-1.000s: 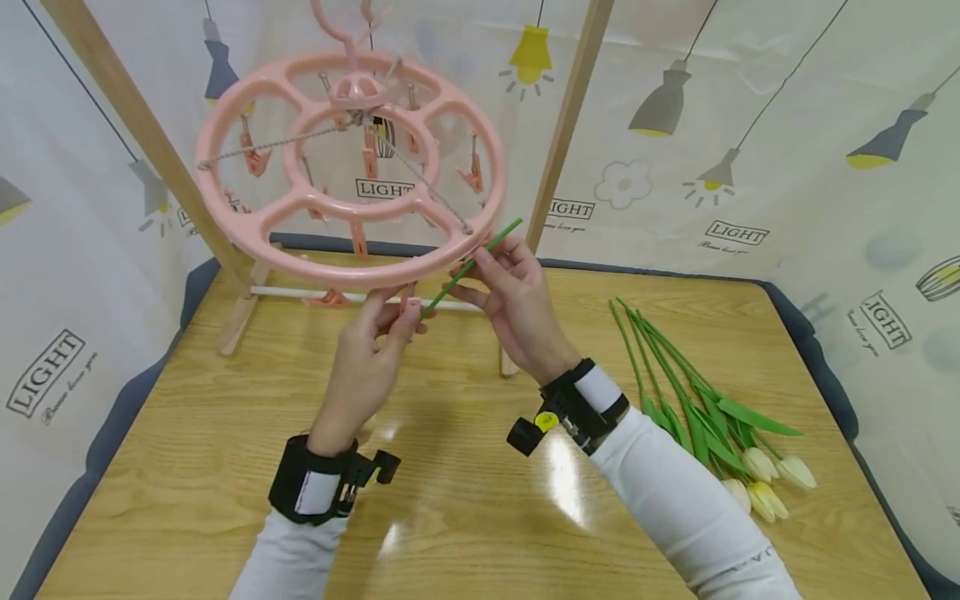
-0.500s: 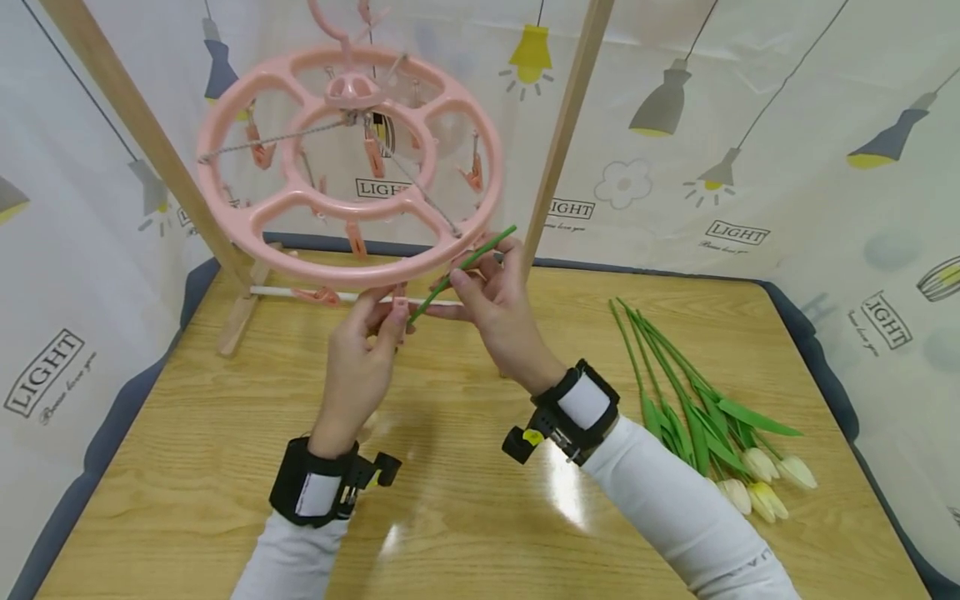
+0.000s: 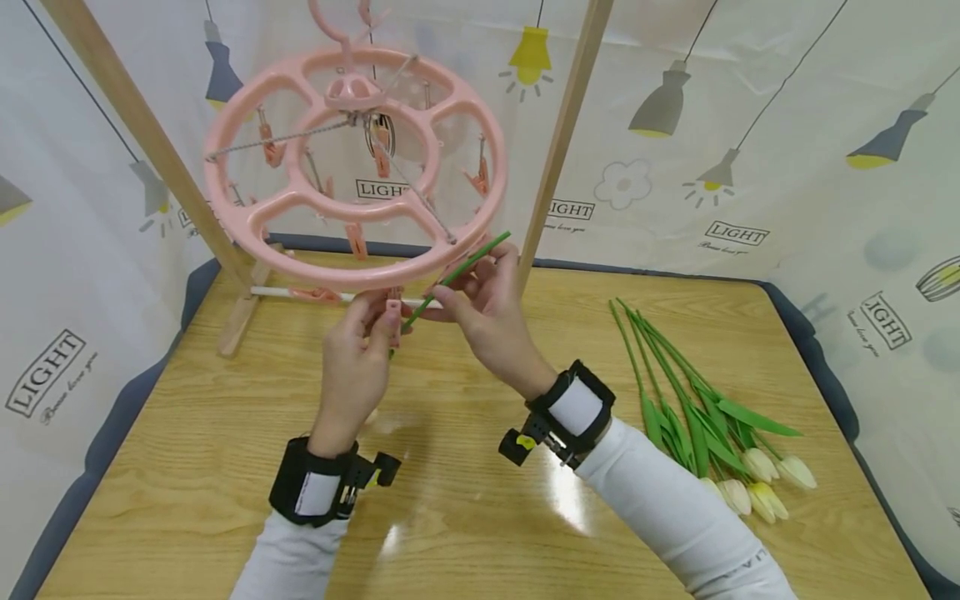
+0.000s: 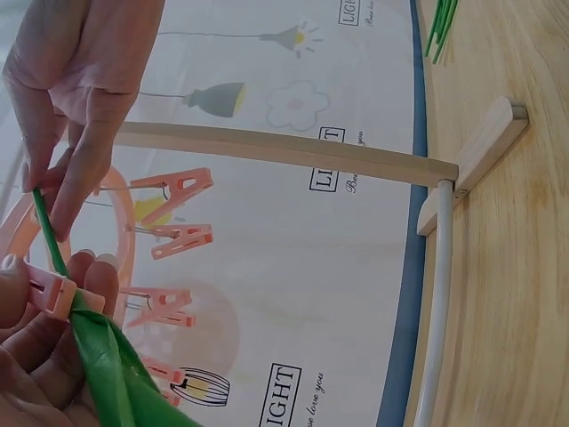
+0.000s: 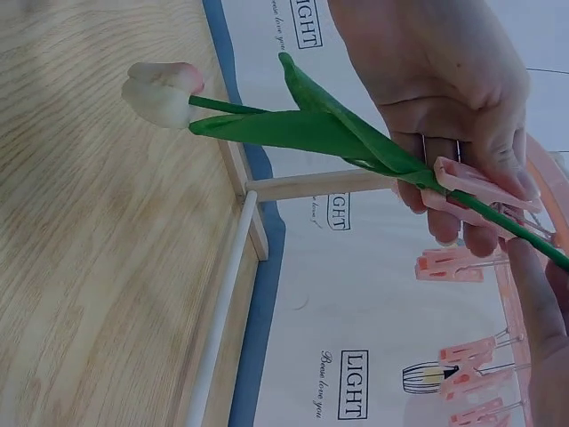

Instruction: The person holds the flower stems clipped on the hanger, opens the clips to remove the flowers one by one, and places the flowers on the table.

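My left hand (image 3: 351, 360) grips a pink clothespin (image 3: 393, 317) just under the front rim of the round pink drying hanger (image 3: 352, 273). An artificial tulip's green stem (image 3: 477, 257) slants upward past the clip, and my right hand (image 3: 498, 329) pinches it near the bare end. In the right wrist view the white tulip head (image 5: 160, 96) and green leaves (image 5: 293, 133) extend from the clothespin (image 5: 484, 191), with the stem lying across the clip's mouth. From the head view my hands and the hanger hide most of the flower.
Several white tulips (image 3: 761, 467) with long green stems lie at the table's right. A wooden stand (image 3: 142, 125) with a white crossbar (image 3: 281, 292) surrounds the hanger. Other pink clothespins (image 3: 355, 240) dangle from it. A printed curtain (image 3: 787, 167) stands behind.
Both hands have shifted slightly left, the right one also lower, bringing the stem closer in to the clothespin. The hanger has swung and turned a little.
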`<action>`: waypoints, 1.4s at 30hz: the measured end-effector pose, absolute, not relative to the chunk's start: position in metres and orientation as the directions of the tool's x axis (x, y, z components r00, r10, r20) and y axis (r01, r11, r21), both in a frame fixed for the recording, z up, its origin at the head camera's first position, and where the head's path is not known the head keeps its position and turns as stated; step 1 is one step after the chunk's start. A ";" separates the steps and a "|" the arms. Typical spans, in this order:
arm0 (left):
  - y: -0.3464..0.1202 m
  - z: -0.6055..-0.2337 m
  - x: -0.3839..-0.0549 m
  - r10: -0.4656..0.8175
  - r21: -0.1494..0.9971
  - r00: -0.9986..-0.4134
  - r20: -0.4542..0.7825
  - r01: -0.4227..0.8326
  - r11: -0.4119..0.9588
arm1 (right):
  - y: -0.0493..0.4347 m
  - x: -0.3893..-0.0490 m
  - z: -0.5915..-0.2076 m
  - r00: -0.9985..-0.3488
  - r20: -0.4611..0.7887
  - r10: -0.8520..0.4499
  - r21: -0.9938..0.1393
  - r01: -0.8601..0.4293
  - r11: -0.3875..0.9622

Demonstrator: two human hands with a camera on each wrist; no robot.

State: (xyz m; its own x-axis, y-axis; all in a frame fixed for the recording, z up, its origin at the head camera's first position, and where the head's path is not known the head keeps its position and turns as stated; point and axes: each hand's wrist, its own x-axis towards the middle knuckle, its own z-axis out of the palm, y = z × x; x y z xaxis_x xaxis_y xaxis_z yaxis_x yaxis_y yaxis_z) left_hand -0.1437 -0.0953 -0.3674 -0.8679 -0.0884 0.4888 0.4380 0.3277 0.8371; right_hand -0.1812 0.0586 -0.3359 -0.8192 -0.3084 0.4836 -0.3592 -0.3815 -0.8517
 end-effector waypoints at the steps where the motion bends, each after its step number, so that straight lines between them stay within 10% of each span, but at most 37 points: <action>1: -0.095 -0.367 -0.144 -0.089 0.837 -0.867 0.491 0.441 0.324 | 0.058 -0.181 -0.336 -0.818 0.486 -0.308 -0.850 -0.359 -0.387; 42: -0.105 -0.371 -0.143 -0.145 0.855 -0.854 0.499 0.458 0.244 | 0.074 -0.187 -0.337 -0.845 0.492 -0.212 -0.854 -0.420 -0.309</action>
